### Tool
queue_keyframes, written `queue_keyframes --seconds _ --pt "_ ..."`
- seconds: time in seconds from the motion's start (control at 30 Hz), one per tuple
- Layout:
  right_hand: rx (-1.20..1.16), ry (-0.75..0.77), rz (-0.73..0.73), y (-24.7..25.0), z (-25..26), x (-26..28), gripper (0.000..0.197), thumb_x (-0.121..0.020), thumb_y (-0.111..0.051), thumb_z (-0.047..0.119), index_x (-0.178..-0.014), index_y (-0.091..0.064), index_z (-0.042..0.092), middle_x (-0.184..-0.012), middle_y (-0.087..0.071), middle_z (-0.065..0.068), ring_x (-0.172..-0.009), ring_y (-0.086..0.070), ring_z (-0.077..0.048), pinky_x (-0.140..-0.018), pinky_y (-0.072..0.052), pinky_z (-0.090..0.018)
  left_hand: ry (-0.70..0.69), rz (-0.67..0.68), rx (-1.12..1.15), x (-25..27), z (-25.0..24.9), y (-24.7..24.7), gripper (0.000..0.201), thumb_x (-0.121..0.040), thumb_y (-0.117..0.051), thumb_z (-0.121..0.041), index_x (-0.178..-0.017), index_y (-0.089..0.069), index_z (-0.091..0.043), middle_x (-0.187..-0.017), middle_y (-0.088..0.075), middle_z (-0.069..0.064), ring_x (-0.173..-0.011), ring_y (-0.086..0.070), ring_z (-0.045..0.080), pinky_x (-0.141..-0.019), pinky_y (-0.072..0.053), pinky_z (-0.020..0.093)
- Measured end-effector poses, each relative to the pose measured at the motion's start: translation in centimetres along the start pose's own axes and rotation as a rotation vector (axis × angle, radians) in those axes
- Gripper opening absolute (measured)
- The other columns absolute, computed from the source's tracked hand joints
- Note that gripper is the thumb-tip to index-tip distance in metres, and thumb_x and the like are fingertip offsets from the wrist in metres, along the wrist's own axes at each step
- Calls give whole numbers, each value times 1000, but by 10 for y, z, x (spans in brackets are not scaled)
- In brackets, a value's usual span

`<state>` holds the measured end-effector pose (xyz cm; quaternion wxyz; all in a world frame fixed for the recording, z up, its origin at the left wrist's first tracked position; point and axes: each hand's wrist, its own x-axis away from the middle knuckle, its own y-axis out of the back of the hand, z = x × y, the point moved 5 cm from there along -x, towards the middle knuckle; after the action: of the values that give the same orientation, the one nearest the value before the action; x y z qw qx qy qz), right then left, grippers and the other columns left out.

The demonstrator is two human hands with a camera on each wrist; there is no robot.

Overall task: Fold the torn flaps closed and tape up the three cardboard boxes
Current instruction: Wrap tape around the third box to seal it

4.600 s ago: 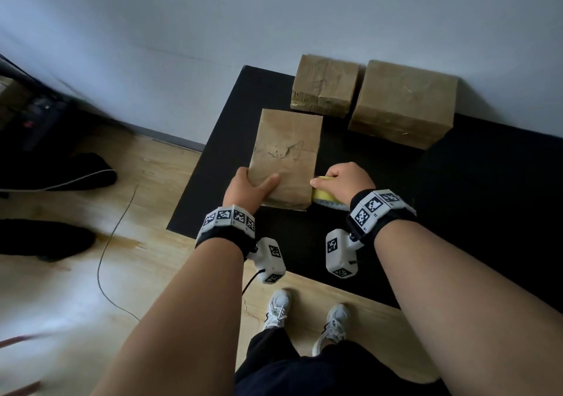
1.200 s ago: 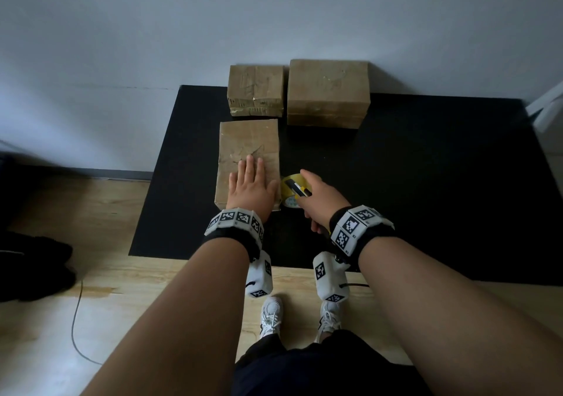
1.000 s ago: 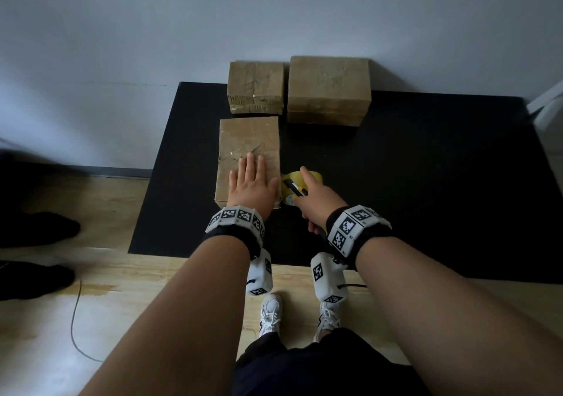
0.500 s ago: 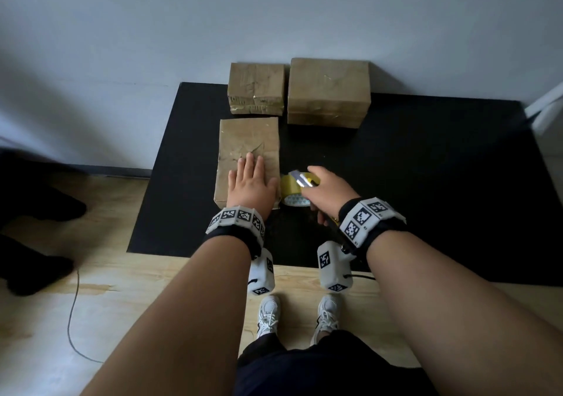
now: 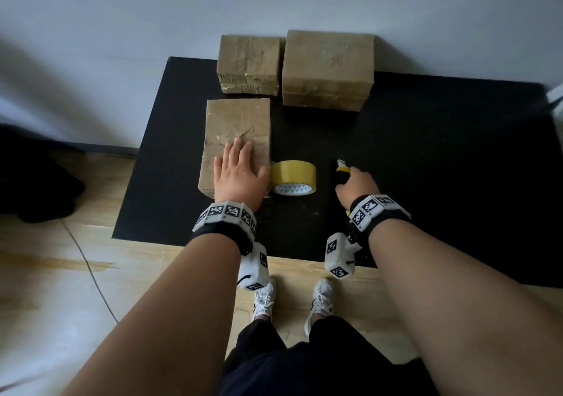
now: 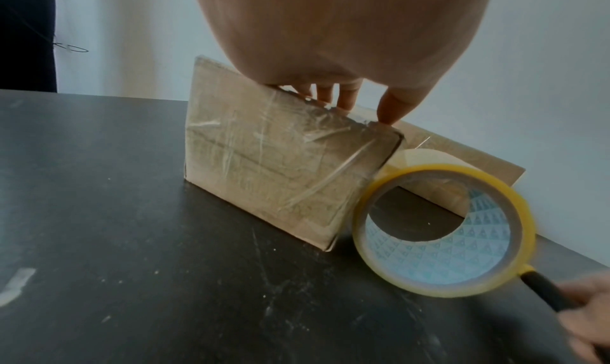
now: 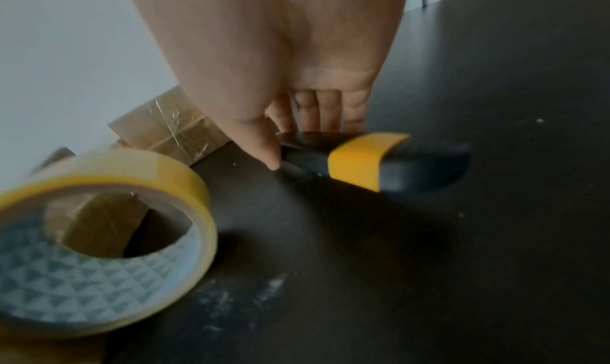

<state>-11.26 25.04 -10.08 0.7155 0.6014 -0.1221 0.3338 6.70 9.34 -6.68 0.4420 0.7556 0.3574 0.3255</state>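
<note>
Left hand lies flat, fingers straight, palm down on the near end of the front box; nothing gripped. In the left wrist view the fingertips press the box's top edge. Right hand is curled round a knife with a black handle and yellow band; the band and handle show clearly in the right wrist view, thumb on the near side, fingers over the top.

Front box: brown cardboard, oblong, top creased and wrinkled at mid-length, near face covered in glossy clear tape with ridges. Flaps lie closed. Tape roll: yellowish translucent band on a white core printed with triangles, standing on edge just beside the box's right near corner, between the two hands. Roll and knife are apart.

Two more boxes stand against the wall: a small one and a larger one, side by side, both closed, with shiny taped seams. Contents of all three hidden.

All sits on a matte black mat, scuffed with pale marks. Right half of the mat is bare; its near edge meets a light wood floor.
</note>
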Motion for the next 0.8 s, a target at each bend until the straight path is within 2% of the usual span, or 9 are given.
queue_keyframes --seconds 0.13,0.23,0.37,0.43,0.5,0.6,0.67,0.7,0.8 --pt "89 2 -58 -5 -11 -8 54 -92 -65 23 -139 -43 12 -138 -43 -16 -126 -47 -32 -97 -45 -42 8 -8 -7 0 1 -2 61 -96 -37 -42 -153 -23 -25 -163 -8 -6 -149 2 10 -121 6 36" --pt "91 3 -75 -3 -13 -10 55 -91 -66 26 -140 -43 12 -138 -42 -16 -127 -46 -33 -96 -46 -42 9 -7 -5 -1 2 -2 61 -96 -38 -40 -153 -23 -25 -163 -8 -6 -149 2 11 -121 6 36" --pt "-119 236 -174 13 18 -3 38 -95 -56 25 -133 -55 17 -133 -50 -11 -123 -50 -29 -96 -46 -39 6 10 5 -1 3 -2 61 -97 -39 -41 -153 -21 -26 -163 -6 -6 -149 3 11 -121 7 35" --pt "-227 371 -133 20 43 7 33 -95 -57 30 -127 -62 21 -129 -56 -4 -119 -55 -22 -97 -47 -36 -2 25 6 -1 3 -1 61 -97 -39 -41 -153 -20 -26 -163 -5 -5 -149 3 11 -121 7 35" --pt "-269 476 2 22 68 19 34 -93 -59 33 -125 -63 23 -127 -60 1 -117 -57 -17 -97 -46 -31 -7 42 4 -3 4 0 61 -98 -40 -40 -154 -20 -26 -163 -5 -5 -149 3 11 -121 7 35" --pt "-117 538 190 13 87 34 41 -89 -60 30 -130 -60 25 -127 -61 3 -113 -57 -17 -83 -44 -25 -10 71 5 -5 5 2 61 -99 -41 -39 -154 -18 -26 -163 -3 -5 -149 4 12 -121 6 35" --pt "-15 542 215 9 89 38 36 -87 -62 25 -123 -64 25 -115 -64 1 -101 -58 -17 -65 -40 -22 -23 84 5 -4 6 2 61 -99 -41 -39 -154 -17 -26 -163 -2 -5 -149 5 11 -121 7 34" --pt "0 541 215 8 90 38 32 -85 -63 24 -117 -66 25 -108 -65 1 -97 -59 -17 -60 -37 -21 -32 91 4 -3 7 2 61 -99 -40 -39 -154 -17 -26 -163 -1 -5 -149 5 11 -121 7 34" --pt "-4 557 207 8 91 39 25 -83 -67 20 -108 -67 24 -101 -64 2 -95 -61 -18 -66 -44 -26 -48 111 1 -2 9 1 62 -100 -39 -40 -155 -15 -27 -163 0 -5 -149 7 11 -121 8 34"
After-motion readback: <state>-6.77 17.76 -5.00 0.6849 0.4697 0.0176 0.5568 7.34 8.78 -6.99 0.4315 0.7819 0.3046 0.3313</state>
